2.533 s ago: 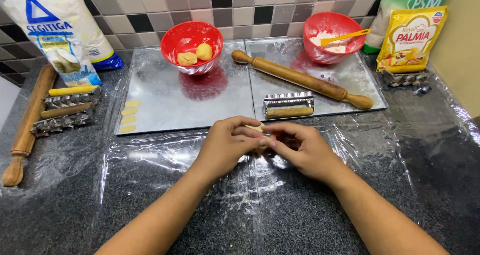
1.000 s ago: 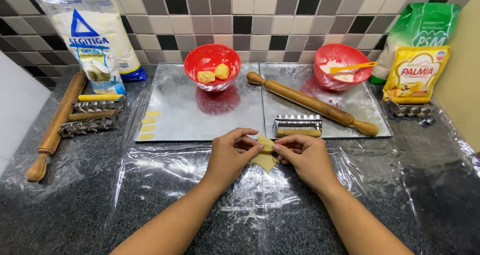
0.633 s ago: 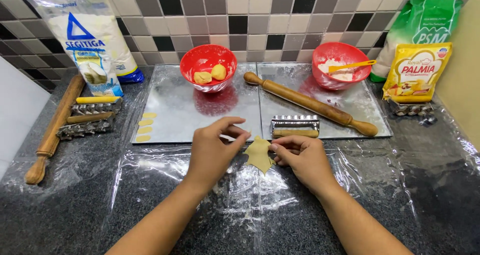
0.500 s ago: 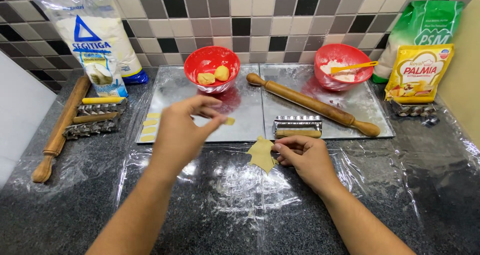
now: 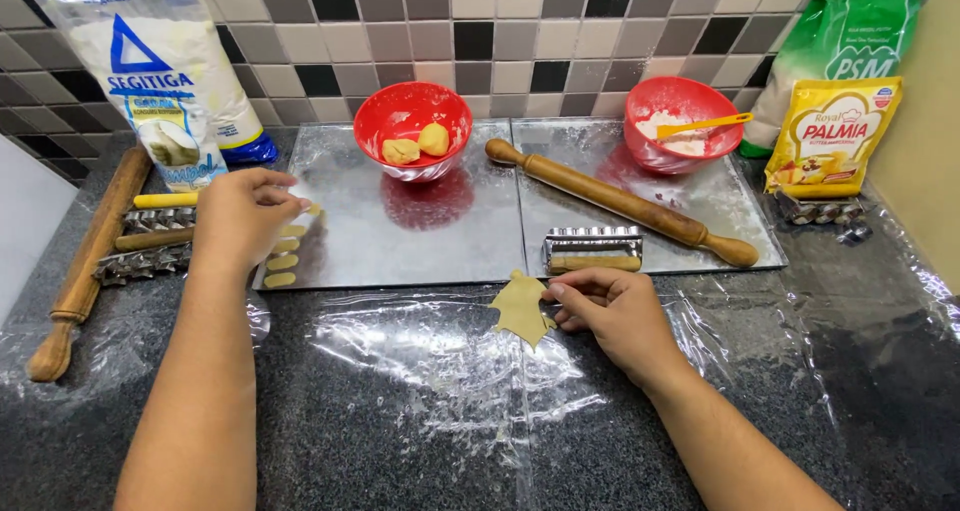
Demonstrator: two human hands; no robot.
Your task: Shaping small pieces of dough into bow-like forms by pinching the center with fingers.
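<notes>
My right hand (image 5: 612, 311) is resting on the tabletop (image 5: 400, 431), fingertips pinching the dough scrap's (image 5: 521, 308) edge just below the tray (image 5: 400, 251). My left hand (image 5: 243, 213) is hovering over the tray's dough strips (image 5: 283, 261), fingers loosely curled, gripping nothing.

Two red bowls (image 5: 412, 126) are seen — pale yellow dough piece (image 5: 521, 308); wall tiles (image 5: 480, 31) are checkered grey, black, cream.

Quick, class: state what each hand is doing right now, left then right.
Left hand: fingers curled over the dough strips on the metal tray; whether it grips one cannot be told.
Right hand: pinching the edge of the flat dough piece.
</notes>
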